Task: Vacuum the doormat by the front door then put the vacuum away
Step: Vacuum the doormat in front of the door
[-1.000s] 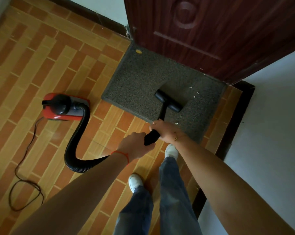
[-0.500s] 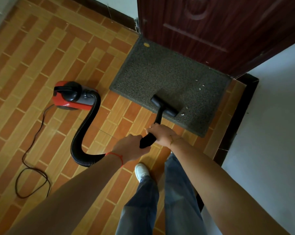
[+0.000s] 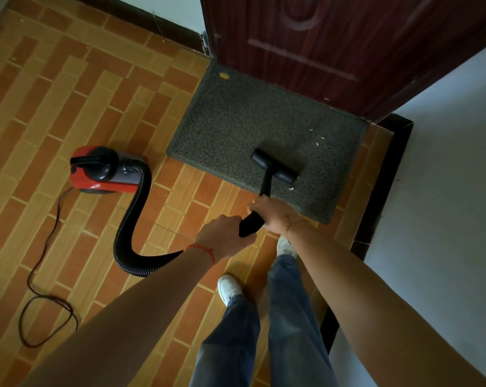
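Observation:
A dark grey doormat lies on the floor against the brown front door. The black floor nozzle sits on the mat near its front edge, with white crumbs to its right. Both hands grip the black wand: my left hand holds the lower end, my right hand holds just above it. The ribbed black hose curves left to the red and black vacuum body on the floor.
A thin power cord loops over the orange tiled floor at the left. A white wall with a dark skirting board closes the right side. My feet in white shoes stand just behind the mat.
The nozzle has been drawn back across the mat toward its front edge, and some crumbs on the right side are gone. Both hands kept their grip on the wand.

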Available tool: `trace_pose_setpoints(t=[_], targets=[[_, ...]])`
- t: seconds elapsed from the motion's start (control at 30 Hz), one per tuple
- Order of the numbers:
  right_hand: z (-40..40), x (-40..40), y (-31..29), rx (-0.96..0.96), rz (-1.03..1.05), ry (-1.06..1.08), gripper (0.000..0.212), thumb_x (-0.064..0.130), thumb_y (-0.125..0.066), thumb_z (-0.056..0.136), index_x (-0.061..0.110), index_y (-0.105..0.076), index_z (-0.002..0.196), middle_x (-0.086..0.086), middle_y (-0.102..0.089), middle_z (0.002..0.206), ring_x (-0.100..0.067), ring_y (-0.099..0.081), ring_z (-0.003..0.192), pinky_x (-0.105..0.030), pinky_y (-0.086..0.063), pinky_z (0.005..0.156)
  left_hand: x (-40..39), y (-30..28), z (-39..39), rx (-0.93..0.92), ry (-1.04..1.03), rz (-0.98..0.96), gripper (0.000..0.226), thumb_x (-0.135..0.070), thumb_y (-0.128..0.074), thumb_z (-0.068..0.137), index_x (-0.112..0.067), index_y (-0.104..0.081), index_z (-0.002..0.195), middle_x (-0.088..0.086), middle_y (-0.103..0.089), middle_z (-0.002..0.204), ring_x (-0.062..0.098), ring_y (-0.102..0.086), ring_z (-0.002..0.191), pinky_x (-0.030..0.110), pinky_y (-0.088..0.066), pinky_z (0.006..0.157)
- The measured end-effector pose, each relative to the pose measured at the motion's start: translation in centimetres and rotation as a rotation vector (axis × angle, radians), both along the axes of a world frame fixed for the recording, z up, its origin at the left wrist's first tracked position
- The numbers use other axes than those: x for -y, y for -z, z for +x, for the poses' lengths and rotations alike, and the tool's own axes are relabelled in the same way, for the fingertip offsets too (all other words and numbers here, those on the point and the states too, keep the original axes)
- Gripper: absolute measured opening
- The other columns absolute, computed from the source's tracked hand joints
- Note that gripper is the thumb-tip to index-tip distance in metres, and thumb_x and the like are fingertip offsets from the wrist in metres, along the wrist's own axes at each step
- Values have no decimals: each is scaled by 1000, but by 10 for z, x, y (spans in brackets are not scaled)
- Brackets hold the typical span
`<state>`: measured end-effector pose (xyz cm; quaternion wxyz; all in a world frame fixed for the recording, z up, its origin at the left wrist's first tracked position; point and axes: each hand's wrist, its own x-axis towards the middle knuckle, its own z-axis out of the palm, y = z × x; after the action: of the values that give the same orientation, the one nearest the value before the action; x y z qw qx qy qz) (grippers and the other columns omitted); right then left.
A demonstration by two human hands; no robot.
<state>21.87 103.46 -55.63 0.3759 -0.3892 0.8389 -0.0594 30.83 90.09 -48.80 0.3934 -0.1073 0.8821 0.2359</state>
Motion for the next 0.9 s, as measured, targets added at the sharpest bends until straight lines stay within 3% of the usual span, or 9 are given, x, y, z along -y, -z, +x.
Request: trace_pose_setpoints(t=[0.13, 0.37, 0.47, 0.6, 0.73, 0.9], targets=[[-37, -19, 6, 1, 4, 0, 15, 3, -49, 91, 10, -57, 101, -8, -58, 112, -24, -59, 103, -35, -50, 83, -19, 11, -35, -10, -26, 12, 38, -57, -48, 90, -20, -56, 94, -1, -58, 73, 18, -59, 62, 29, -47, 55], [-113, -52, 10, -18, 46, -64, 16, 3, -48, 92, 11, -55, 104, -10, -53, 116, -26, -50, 112, -36, -46, 80, -56, 19, -108, 11, -100, 67, 35, -53, -51, 88, -18, -56, 88, 3, -63, 74, 20, -62, 60, 35, -52, 58], [-151, -68, 10, -31, 63, -95, 19, -1, -48, 91, 9, -54, 105, -11, -53, 117, -29, -47, 117, -40, -47, 85, -73, 20, -144, -3, -109, 72, 34, -50, -52, 89, -16, -56, 85, 2, -62, 71, 19, -58, 56, 33, -48, 55], [-198, -87, 11, -43, 61, -103, 22, -4, -50, 88, 9, -52, 106, -11, -52, 119, -30, -48, 119, -37, -45, 76, -92, 23, -191, -5, -123, 101, 34, -48, -51, 89, -17, -52, 76, 0, -58, 60, 17, -53, 48, 31, -43, 51], [-234, -100, 14, -46, 53, -84, 25, -5, -55, 86, 11, -53, 105, -8, -52, 117, -28, -48, 120, -37, -49, 79, -102, 27, -227, -40, -127, 113, 30, -46, -55, 89, -20, -48, 74, -2, -56, 64, 14, -53, 51, 26, -37, 47], [-270, -111, 18, -75, 46, -95, 23, -5, -50, 88, 11, -54, 103, -8, -53, 115, -27, -49, 117, -36, -49, 79, -112, 33, -261, -46, -100, 85, 31, -52, -52, 88, -23, -50, 76, -2, -59, 65, 17, -59, 55, 30, -45, 50]])
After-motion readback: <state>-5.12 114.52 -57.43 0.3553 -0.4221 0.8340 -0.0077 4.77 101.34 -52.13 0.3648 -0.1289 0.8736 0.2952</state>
